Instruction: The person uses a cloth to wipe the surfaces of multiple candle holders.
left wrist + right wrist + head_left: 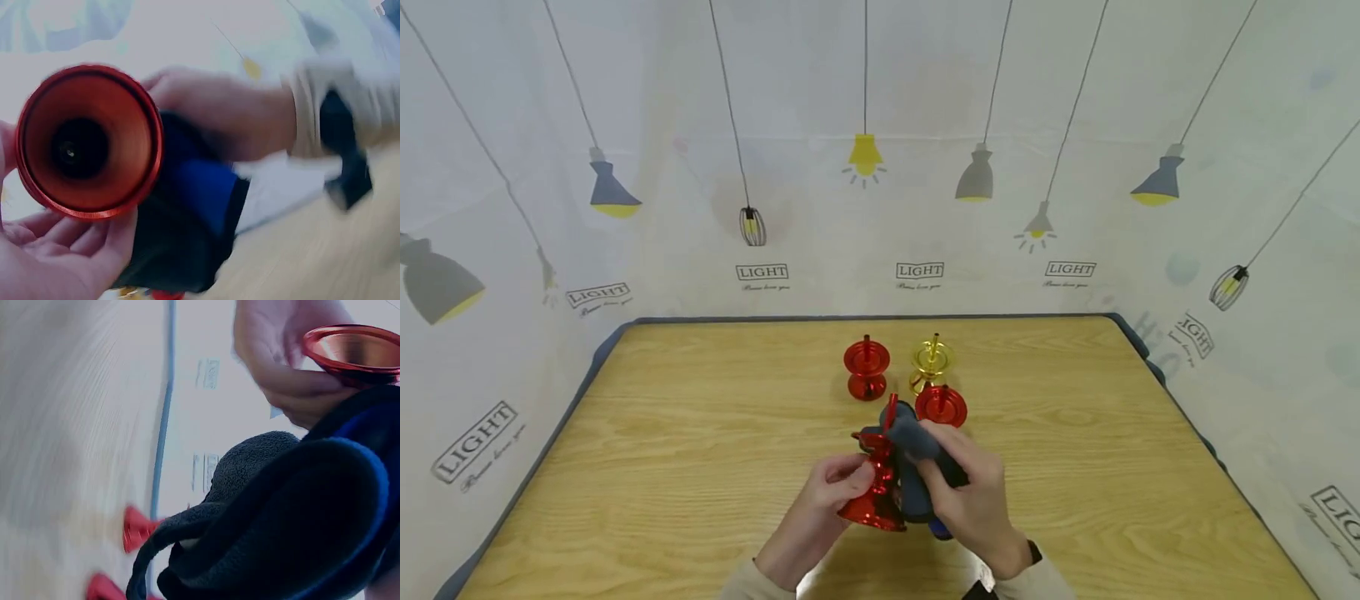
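Note:
In the head view my left hand [815,510] grips a shiny red candlestick [880,504] by its stem, thumb across the front. The candlestick leans slightly, its thin top spike [892,412] pointing up. My right hand [976,493] pinches a dark blue-grey cloth [916,479] against the candlestick's upper part, covering some of its dish. From the left wrist view, the hollow underside of the candlestick [128,144] faces the camera, and the cloth [181,250] hangs beside it, showing a bright blue patch. Folds of the cloth [275,519] fill much of the right wrist view.
Behind my hands on the wooden table [700,433] stand a red candlestick [867,367], a gold candlestick [931,360] and another red one [942,405], partly hidden by my right hand. A white curtain [820,225] printed with lamps surrounds the table.

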Demonstrator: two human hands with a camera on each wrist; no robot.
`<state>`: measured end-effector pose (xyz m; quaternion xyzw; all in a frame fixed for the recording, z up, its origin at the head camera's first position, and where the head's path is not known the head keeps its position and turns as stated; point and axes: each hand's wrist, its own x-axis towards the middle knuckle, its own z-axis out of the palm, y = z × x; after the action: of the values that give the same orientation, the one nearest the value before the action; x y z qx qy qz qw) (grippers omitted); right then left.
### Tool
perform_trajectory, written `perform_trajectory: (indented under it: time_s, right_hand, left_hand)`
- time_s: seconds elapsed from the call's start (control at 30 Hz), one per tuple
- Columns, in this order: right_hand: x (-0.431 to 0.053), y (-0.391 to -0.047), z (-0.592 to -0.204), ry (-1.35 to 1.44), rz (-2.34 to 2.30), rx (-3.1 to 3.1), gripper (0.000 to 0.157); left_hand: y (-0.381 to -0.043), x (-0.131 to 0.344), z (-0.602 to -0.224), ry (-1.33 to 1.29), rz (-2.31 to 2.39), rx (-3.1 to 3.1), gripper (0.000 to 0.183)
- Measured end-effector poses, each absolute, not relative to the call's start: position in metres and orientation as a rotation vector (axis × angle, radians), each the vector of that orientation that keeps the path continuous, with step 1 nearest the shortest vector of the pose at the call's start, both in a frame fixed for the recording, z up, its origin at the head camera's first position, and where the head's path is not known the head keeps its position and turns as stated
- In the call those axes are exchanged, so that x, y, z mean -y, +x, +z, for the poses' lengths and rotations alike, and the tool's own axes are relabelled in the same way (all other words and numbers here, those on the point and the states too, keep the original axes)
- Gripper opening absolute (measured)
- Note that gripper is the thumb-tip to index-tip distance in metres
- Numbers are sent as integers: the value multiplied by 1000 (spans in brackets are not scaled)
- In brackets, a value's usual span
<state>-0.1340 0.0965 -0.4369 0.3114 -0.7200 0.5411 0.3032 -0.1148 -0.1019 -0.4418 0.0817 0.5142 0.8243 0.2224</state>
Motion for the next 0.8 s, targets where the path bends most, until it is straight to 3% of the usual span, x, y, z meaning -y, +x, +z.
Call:
perform_trajectory:
  time_s: [0.23, 0.37, 0.6, 0.63, 0.8]
  right_hand:
    - [-92, -133, -438, 664, 1708, 1929, 35]
    - [-94, -137, -442, 711, 1529, 1961, 36]
    - [-93, -142, -449, 875, 1166, 2001, 38]
    - [-93, -142, -449, 894, 1136, 2005, 32]
    - [-89, -137, -449, 943, 1125, 1999, 31]
  left_hand:
    - [-116, 101, -442, 202, 2291, -915, 37]
    - [-118, 106, -442, 208, 2255, -1269, 29]
    - [-114, 102, -440, 58, 2003, -2171, 37]
    - [-113, 102, -440, 50, 1969, -2248, 36]
    - [-112, 106, -441, 42, 1992, -2218, 33]
